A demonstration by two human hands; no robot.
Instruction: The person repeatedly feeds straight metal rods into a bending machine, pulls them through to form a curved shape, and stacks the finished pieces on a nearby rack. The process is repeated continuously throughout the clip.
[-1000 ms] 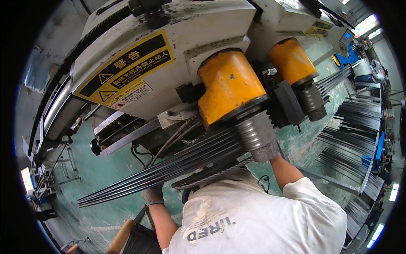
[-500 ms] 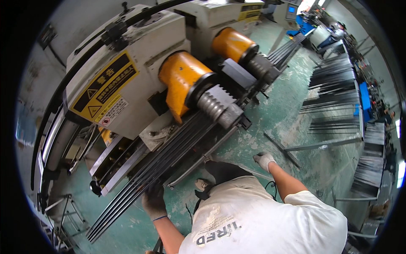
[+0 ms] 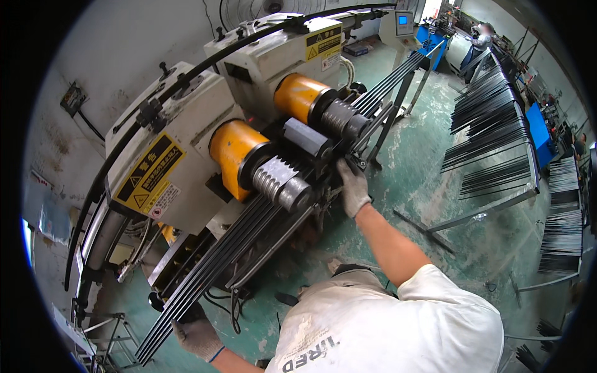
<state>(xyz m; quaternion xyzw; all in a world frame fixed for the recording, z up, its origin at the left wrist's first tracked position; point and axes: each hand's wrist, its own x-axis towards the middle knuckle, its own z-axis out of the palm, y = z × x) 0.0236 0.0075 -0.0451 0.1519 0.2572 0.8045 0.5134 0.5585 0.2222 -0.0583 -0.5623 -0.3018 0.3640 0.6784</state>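
Note:
Several long dark metal bars (image 3: 186, 297) lie side by side, running diagonally beneath the front rollers of a grey machine. My left hand (image 3: 199, 339), in a grey knit glove, holds the outer edge of these bars near their lower left end; part of its fingers is hidden under them. My right hand (image 3: 356, 191), also gloved, reaches up to the machine's front edge, just right of the ribbed metal roller (image 3: 280, 183). Its fingertips meet dark parts there, and their grip is hard to make out. Two orange cylindrical housings (image 3: 239, 152) carry the ribbed rollers.
A rack (image 3: 497, 124) full of thin dark bars stands at the right, with another stack (image 3: 563, 211) beyond it. A loose bar (image 3: 423, 231) lies on the green floor. A control box (image 3: 398, 26) with a blue screen is at the back. Far off, a person (image 3: 477, 46) stands.
My right hand has gone from hanging over the floor to the machine's front edge. My left hand has slid down toward the bars' lower left end. The view has shifted too.

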